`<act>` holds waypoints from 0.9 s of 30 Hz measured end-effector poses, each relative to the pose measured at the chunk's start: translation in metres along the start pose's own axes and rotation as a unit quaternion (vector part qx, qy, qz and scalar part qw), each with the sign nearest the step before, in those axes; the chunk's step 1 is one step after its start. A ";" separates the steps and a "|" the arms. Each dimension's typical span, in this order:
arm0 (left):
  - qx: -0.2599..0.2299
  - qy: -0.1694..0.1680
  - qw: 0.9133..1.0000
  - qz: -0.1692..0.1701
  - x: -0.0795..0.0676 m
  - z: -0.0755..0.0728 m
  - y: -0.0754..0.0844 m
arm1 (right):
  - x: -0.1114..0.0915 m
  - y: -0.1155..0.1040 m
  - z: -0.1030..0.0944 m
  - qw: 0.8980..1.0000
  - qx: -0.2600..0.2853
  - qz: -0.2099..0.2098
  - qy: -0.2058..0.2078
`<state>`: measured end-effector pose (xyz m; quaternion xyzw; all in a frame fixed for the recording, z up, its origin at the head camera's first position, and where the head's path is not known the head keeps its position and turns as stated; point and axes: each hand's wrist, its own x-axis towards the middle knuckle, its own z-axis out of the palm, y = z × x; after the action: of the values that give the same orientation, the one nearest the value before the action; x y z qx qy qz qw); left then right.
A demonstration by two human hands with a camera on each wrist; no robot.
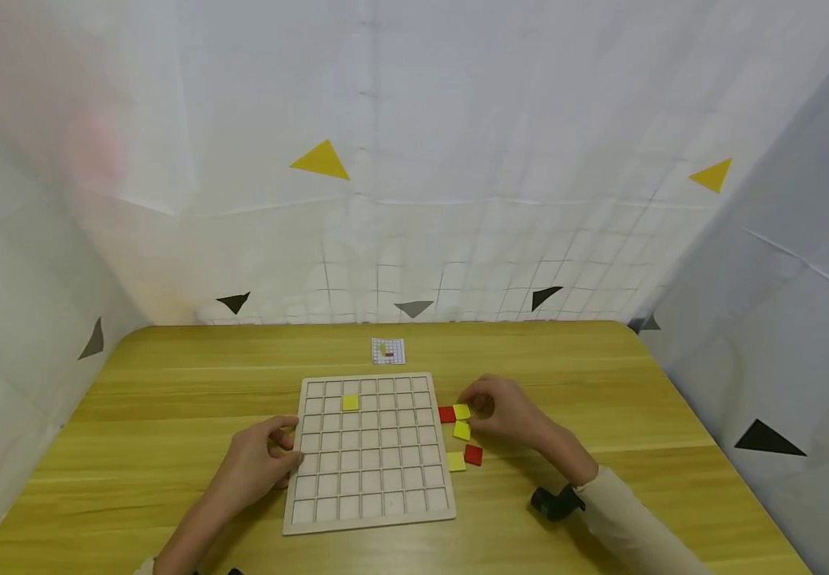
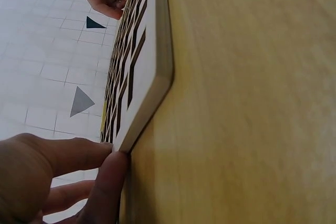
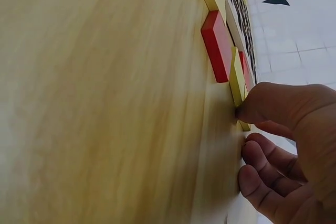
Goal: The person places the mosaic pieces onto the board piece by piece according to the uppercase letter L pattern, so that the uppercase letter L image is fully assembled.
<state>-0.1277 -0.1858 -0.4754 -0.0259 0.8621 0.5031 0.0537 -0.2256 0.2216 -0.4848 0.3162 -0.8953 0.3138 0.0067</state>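
Note:
A pale wooden grid board (image 1: 369, 460) lies on the table with one yellow tile (image 1: 351, 402) in an upper-left cell. My left hand (image 1: 258, 461) is at the board's left edge, thumb and forefinger tips against it, spread apart. Right of the board, my right hand (image 1: 504, 411) pinches the far yellow square tile (image 1: 462, 412) with thumb and forefinger; the other fingers curl beside it. That tile lies against a red tile (image 1: 446, 414). Just nearer is another yellow tile (image 1: 462, 431). In the right wrist view the thumb (image 3: 257, 106) meets a yellow tile's edge.
Nearer me, a second red tile (image 1: 473, 454) and a yellow tile (image 1: 456, 461) lie by the board's right edge. A small printed grid card (image 1: 388, 351) rests beyond the board. White sheeting (image 1: 414, 239) with coloured triangles stands behind the wooden table (image 1: 192, 383).

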 end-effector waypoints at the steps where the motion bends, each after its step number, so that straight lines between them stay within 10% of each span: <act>1: 0.000 0.000 1.000 -0.001 0.000 0.000 0.000 | 0.000 0.000 0.000 1.000 0.002 -0.002 -0.001; 27: -0.008 -0.001 1.000 -0.006 -0.002 0.000 0.002 | 0.003 -0.001 0.000 1.000 0.014 0.011 0.012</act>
<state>-0.1258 -0.1852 -0.4736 -0.0315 0.8580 0.5096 0.0572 -0.2274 0.2194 -0.4840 0.3028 -0.8940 0.3302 0.0091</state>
